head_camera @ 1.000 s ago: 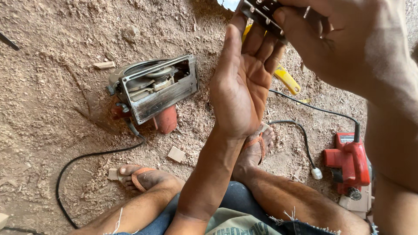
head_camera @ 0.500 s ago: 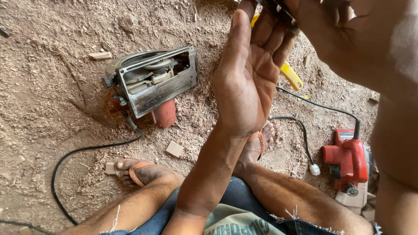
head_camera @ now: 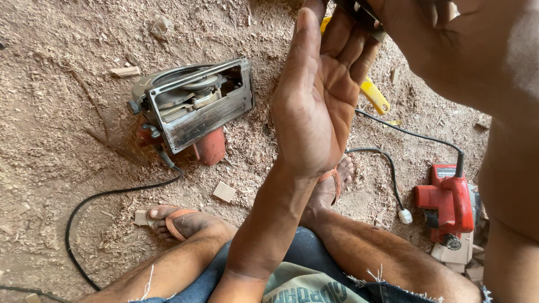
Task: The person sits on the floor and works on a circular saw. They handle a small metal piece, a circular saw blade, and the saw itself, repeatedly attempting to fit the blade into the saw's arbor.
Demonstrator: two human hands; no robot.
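Both hands meet on a small dark metal part at the top of view.
The left hand (head_camera: 317,106) lies open, palm up, under the metal part (head_camera: 362,14), fingertips touching; the right hand (head_camera: 443,45) pinches it from above, above the circular saw (head_camera: 193,106) on the floor.

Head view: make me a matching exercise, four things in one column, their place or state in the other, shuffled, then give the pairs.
Things:
1. circular saw
2. red power tool
3. left hand
4. yellow handle

Places or states:
A. raised, palm open, fingers at a dark part at the top edge
B. on its side in sawdust, left of the raised forearm
C. partly hidden behind the raised hand
D. on the ground at the far right, black cord attached

Pairs: 1-B, 2-D, 3-A, 4-C
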